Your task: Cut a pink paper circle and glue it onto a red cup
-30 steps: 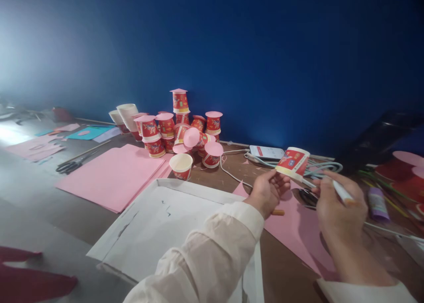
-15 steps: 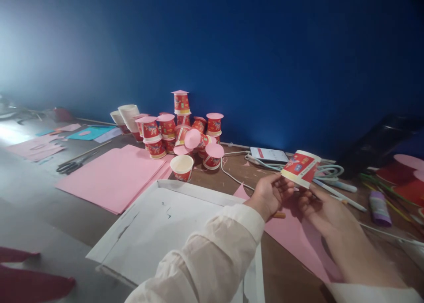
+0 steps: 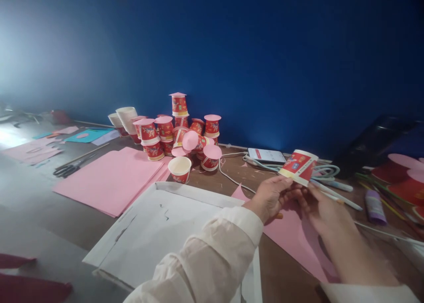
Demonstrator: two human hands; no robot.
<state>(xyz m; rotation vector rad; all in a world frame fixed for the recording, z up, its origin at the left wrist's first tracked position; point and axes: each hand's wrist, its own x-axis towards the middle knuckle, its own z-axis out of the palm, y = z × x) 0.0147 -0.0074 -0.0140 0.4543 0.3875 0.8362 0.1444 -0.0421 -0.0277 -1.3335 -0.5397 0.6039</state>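
a deep blue wall (image 3: 212, 51) fills the upper half of the frame. right of centre, a lit phone (image 3: 266, 155) lies near its foot, a white cable (image 3: 228, 176) looping just left. dark-handled scissors (image 3: 64, 170) rest at middle left beside a thin stick (image 3: 82, 156). a white tray (image 3: 149, 232) spreads across lower centre. a black object (image 3: 374, 139), too dim to name, shows at far right.

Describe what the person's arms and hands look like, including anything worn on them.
The left hand and right hand wear no gloves. The left sleeve is off-white, loose and wrinkled, ending in a cuff near the wrist. The right sleeve, also pale, shows only its edge, leaving much of the forearm bare.
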